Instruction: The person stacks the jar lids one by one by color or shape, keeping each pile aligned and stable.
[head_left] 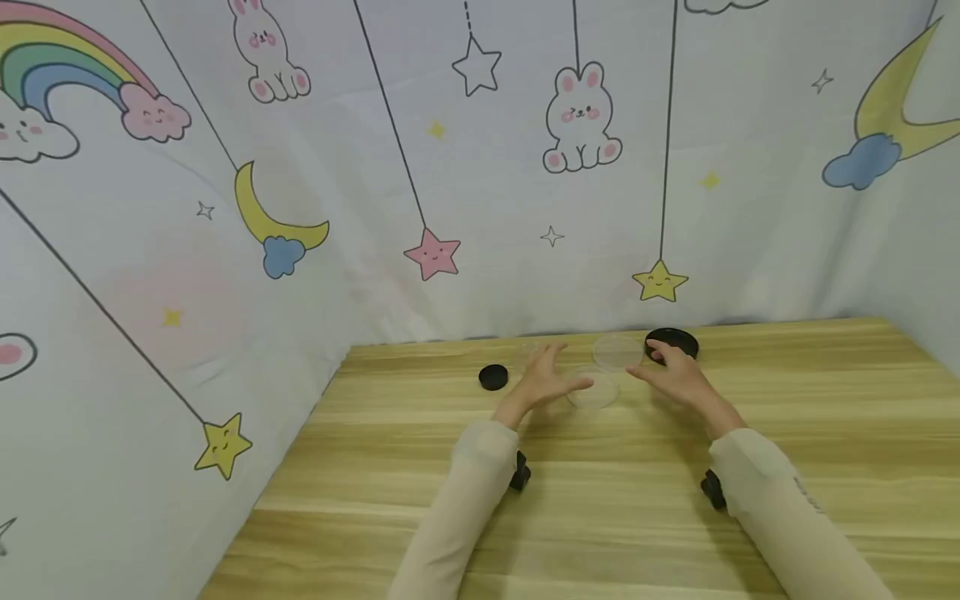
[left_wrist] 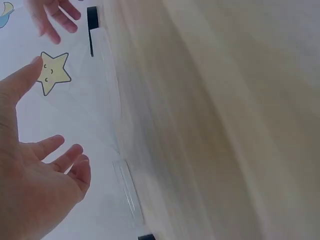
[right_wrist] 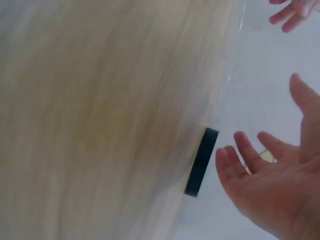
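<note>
My left hand (head_left: 542, 382) hovers over the back of the table with thumb and fingers spread. Beside it lies a small black round disc (head_left: 493, 377), and a clear round piece (head_left: 525, 357) is partly hidden behind its fingers. A larger clear round piece (head_left: 594, 392) lies between the hands, close to the left thumb. Another clear disc-shaped piece (head_left: 617, 352) sits farther back. My right hand (head_left: 681, 379), its fingers spread, partly covers a larger black round piece (head_left: 686, 340) in the head view. The right wrist view shows this black piece (right_wrist: 201, 162) edge-on below the fingertips. Neither palm holds anything.
The wood-grain table (head_left: 600, 517) reaches back to a white cloth backdrop (head_left: 495, 167) printed with rabbits, stars and moons. Cloth also runs along the left side. A small black device (head_left: 519, 472) is worn at the left wrist, another (head_left: 714, 490) at the right.
</note>
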